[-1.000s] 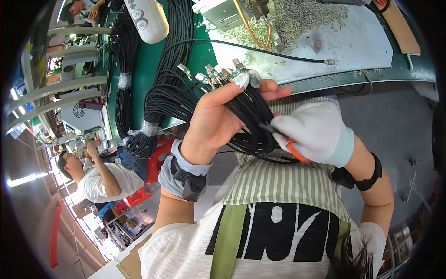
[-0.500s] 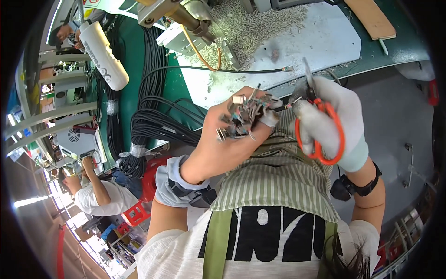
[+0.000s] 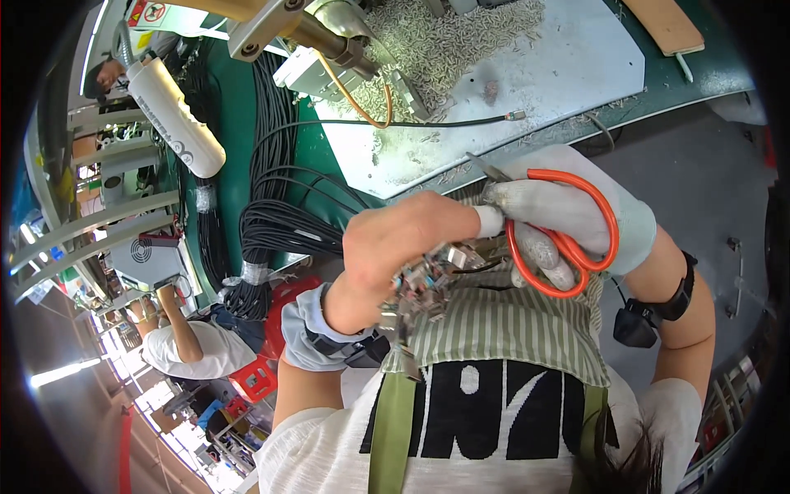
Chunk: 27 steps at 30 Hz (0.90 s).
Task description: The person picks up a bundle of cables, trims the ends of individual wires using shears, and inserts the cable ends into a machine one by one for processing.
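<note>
My left hand (image 3: 399,235) is closed, back upward, around a bunch of cable ends with metal connectors (image 3: 432,284) that stick out below it toward my apron. White wrapping covers the tip of one finger. My right hand (image 3: 568,206), in a pale grey glove, grips scissors with orange handles (image 3: 611,218). The scissor blades (image 3: 487,168) point up and left, and the gloved fingertips are close beside the wrapped finger. Black cables (image 3: 304,226) run from the left behind my left hand; how they join the bunch is hidden.
Ahead, a white board (image 3: 559,70) on the green table (image 3: 230,90) carries a heap of small metal pieces (image 3: 461,41) beneath a machine arm (image 3: 304,29). A single cable with a plug (image 3: 514,116) lies across it. A white lamp (image 3: 177,119) hangs left. Another person (image 3: 197,342) sits further left.
My left hand has turned over, so the connectors now point downward. The right hand has rotated with the scissors, their blades swinging leftward and the handles outward.
</note>
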### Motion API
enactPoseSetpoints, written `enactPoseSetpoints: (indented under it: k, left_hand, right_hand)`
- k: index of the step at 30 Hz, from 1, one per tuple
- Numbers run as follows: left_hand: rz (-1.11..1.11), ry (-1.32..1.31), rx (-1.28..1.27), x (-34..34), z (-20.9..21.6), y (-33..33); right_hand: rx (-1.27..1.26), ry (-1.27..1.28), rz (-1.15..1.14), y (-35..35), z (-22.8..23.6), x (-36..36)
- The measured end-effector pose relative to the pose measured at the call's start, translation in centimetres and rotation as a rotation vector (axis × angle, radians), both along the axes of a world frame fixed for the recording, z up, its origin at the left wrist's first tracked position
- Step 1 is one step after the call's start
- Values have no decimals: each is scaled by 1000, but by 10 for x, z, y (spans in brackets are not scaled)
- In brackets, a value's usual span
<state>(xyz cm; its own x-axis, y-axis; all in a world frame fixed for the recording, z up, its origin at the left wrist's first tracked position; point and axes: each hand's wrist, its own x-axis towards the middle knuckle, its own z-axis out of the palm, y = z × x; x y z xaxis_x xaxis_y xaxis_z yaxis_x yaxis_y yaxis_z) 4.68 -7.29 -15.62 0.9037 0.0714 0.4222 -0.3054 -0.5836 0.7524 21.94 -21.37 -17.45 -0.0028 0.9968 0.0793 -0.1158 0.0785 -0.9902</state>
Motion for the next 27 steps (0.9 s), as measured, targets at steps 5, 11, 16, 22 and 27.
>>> enactPoseSetpoints:
  k: [5, 11, 16, 22, 27]
  left_hand:
    - [7, 160, -337, -10, 4, 8]
    - [42, 258, -1303, -22, 6, 1]
    - [457, 331, -1100, -13, 11, -11]
    - [550, 342, -731, -11, 5, -17]
    - [670, 349, -820, 1, 13, -28]
  right_hand:
    - [120, 101, -18, 2, -10, -16]
    - [-481, 421, -97, 13, 49, -38]
    - [219, -943, -625, 9, 24, -44]
    - [110, -1183, -623, -3, 36, -45]
    - [23, -1072, -607, -8, 21, -52]
